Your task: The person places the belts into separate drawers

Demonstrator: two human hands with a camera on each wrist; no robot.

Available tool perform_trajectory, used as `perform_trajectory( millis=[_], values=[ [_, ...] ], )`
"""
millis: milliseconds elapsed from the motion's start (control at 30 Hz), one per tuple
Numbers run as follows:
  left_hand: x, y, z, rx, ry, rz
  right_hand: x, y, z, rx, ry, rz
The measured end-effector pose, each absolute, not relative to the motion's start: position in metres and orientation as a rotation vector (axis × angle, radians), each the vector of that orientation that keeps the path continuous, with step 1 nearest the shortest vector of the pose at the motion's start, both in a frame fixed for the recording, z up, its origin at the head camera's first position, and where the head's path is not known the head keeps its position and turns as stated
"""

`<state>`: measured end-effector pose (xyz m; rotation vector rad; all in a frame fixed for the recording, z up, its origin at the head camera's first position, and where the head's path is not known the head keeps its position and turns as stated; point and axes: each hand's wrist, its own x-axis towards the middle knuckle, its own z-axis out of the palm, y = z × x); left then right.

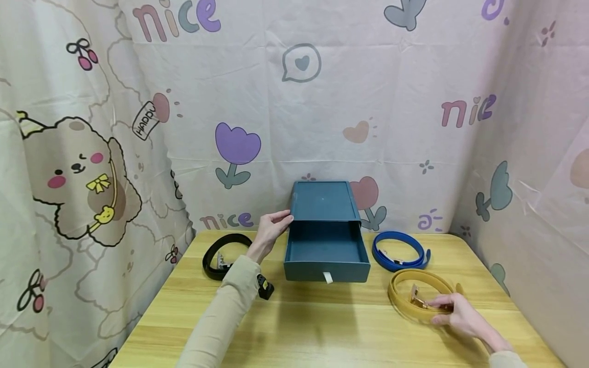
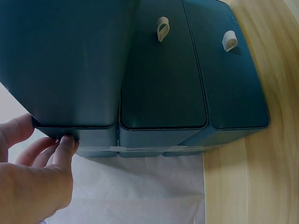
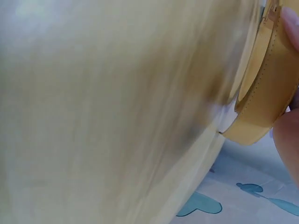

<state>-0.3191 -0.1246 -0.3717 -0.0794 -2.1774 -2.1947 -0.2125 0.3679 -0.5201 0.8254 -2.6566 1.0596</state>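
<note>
At the left of the head view, a black belt lies coiled on the table. Just right of it, the drawer box's upper left edge is held by the left hand; in the left wrist view, the edge is pinched at a corner between thumb and bent fingers. Mid-frame, the box's top drawer stands pulled out toward the lower edge of the frame. Farther right, a blue belt is seen coiled, touched by neither hand.

At lower right, the yellow belt is found, wound in a ring and so without one straight long axis. Most of the ring lies to the upper left of the right hand, the nearer hand; its near right rim is pinched between thumb and fingers. Whether it is lifted cannot be told.
</note>
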Motion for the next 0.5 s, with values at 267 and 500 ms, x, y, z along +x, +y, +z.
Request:
perform_trajectory(
  millis=[267, 500],
  values=[
    [-0.321, -0.125, -0.373, -0.094, -2.173, -2.187, -0.213, 0.364, -0.513, 0.756, -2.554, 0.998],
    [-0.320, -0.125, -0.372, -0.098, -2.175, -2.193, -0.206, 0.359, -0.498, 0.606, -2.586, 0.980]
  ],
)
